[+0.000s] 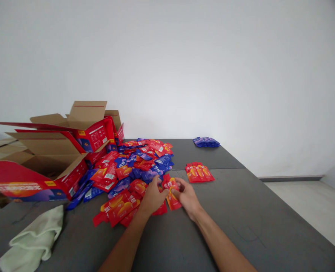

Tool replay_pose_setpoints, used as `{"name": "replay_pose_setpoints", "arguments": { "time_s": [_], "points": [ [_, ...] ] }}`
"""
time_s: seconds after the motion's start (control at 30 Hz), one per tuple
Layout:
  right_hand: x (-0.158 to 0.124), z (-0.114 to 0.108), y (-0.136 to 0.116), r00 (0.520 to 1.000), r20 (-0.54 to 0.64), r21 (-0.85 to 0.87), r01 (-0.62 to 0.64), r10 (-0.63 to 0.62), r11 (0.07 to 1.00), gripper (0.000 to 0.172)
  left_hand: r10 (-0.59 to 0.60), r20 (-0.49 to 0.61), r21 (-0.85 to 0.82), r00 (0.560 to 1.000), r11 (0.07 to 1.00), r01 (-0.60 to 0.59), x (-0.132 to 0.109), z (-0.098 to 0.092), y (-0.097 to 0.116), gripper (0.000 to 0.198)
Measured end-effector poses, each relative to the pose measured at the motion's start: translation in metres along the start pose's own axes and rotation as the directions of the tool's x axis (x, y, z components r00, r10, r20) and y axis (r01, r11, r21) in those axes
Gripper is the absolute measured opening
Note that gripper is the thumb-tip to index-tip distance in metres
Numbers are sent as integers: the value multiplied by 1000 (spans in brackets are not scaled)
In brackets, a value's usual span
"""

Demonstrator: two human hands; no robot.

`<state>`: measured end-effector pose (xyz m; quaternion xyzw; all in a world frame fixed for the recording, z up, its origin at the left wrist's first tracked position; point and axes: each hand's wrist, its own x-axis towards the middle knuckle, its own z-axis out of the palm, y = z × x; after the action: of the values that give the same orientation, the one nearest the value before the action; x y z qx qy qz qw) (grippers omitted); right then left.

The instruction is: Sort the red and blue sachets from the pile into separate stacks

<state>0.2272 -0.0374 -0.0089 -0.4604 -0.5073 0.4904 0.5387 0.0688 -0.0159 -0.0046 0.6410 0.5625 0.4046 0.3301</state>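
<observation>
A red pouch (pixel 171 196) with orange fruit pictures and white characters is held upright between my two hands, just above the table. My right hand (pixel 189 198) grips its right side, thumb across the front. My left hand (pixel 153 196) is closed at the left edge, its thumb against the pouch; its other fingers are partly hidden. Beside and behind my left hand spreads a loose heap of red pouches (pixel 122 207) and blue pouches (pixel 122 185). To the right, a row of overlapping red pouches (pixel 199 172) lies flat on the table.
Open red cardboard boxes (pixel 28 181) stand along the left, flaps raised. A pale green cloth (pixel 33 240) lies crumpled at the front left. Overlapping blue pouches (pixel 206 142) sit at the far edge of the dark table (pixel 241 219), near the white wall.
</observation>
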Motion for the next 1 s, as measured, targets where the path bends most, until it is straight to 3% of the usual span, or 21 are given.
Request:
{"name": "replay_pose_setpoints", "arguments": {
  "time_s": [0.1, 0.17, 0.33, 0.53, 0.77, 0.83, 1.0],
  "points": [
    [-9, 4, -16, 991, 134, 87, -29, 17, 996, 47, -41, 28, -316, 999, 948, 48, 6, -3, 3, 35],
    [-14, 7, -22, 985, 170, 68, -34, 22, 997, 42, 1, 62, -386, 998, 922, 23, 7, -5, 7, 25],
    [-15, 10, -22, 997, 77, -11, 22, -21, 1000, 44, 95, 95, -380, 991, 924, -52, -1, -10, 17, 19],
    [-11, 10, -19, 996, 83, -56, 41, -36, 998, 42, 47, 73, -405, 996, 914, -13, -6, -9, 26, 7],
    [-14, 9, -22, 986, 166, -111, 5, 13, 994, 43, 142, 11, -345, 990, 930, -129, -7, -12, 30, 13],
    [-14, 8, -20, 982, 186, -122, 0, 23, 992, 46, 119, -9, -344, 993, 932, -115, -5, -13, 29, 17],
    [-11, 6, -14, 990, 136, -173, 55, -31, 983, 47, 95, 61, -330, 994, 941, -70, 0, -14, 21, 26]
  ]
}}
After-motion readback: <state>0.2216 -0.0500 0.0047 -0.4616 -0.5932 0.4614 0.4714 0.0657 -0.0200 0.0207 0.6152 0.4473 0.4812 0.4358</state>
